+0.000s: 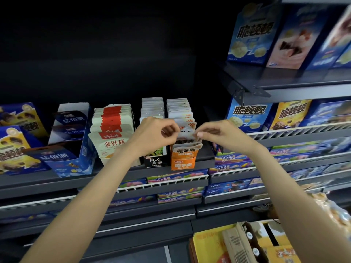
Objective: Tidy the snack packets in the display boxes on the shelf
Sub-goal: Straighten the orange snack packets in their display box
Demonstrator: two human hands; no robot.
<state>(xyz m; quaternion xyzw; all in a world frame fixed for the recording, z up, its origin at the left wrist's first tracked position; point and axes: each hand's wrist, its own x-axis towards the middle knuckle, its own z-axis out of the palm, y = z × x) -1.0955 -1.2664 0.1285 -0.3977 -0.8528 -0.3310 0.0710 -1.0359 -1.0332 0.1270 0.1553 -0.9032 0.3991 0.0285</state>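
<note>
**Front packet, orange display box, middle shelf: straightening in hand**

Grip: left hand [159, 132] and right hand [210, 133] each pinch an upper corner of one snack packet [187, 136], thumb against curled fingers, one hand per side. Neither hand is spread.

Location: the packet stands at the front of the row in the orange display box [183, 162], which sits at the front edge of the shelf [57, 179], touching the black seaweed display box [154, 161] on its left. More packets [178, 109] file back behind it toward the rear of the shelf.

Orientation: the packet's long axis runs roughly vertical, top edge between the two hands, printed face toward the aisle. It looks lifted or leaning slightly forward of its neighbours; how deep its foot sits in the box is hidden.

Handling note (judgement): keep both corners level so the top edge stays parallel to the box front, then lower it straight down without buckling the soft foil. The leaning packets just below it in the box mouth look liable to catch.

Adjacent stock: enoki mushroom packets [112, 137] further left.
</note>
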